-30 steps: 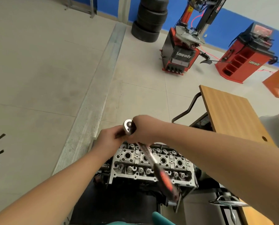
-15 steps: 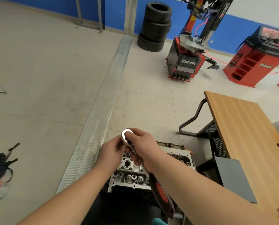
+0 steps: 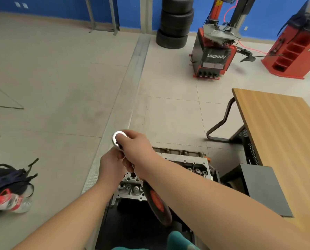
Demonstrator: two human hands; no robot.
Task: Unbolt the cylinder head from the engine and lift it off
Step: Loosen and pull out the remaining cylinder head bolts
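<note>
The silver cylinder head (image 3: 185, 162) sits on the engine below my arms, partly hidden by them. My right hand (image 3: 139, 152) grips the ratchet wrench (image 3: 156, 201) near its round chrome head; the black and orange handle slants down toward me. My left hand (image 3: 111, 166) is curled just under the ratchet head, and what its fingers hold is hidden behind my right hand.
A wooden table (image 3: 284, 134) with a dark panel leaning on it stands to the right. A dark bag (image 3: 8, 179) and a bottle (image 3: 11, 202) lie on the floor at left. Stacked tyres (image 3: 176, 22) and red workshop machines (image 3: 215, 49) stand far off.
The view has tilted up and shifted, so the engine sits lower in frame. The ratchet head moved slightly left and my hands closed in around it.
</note>
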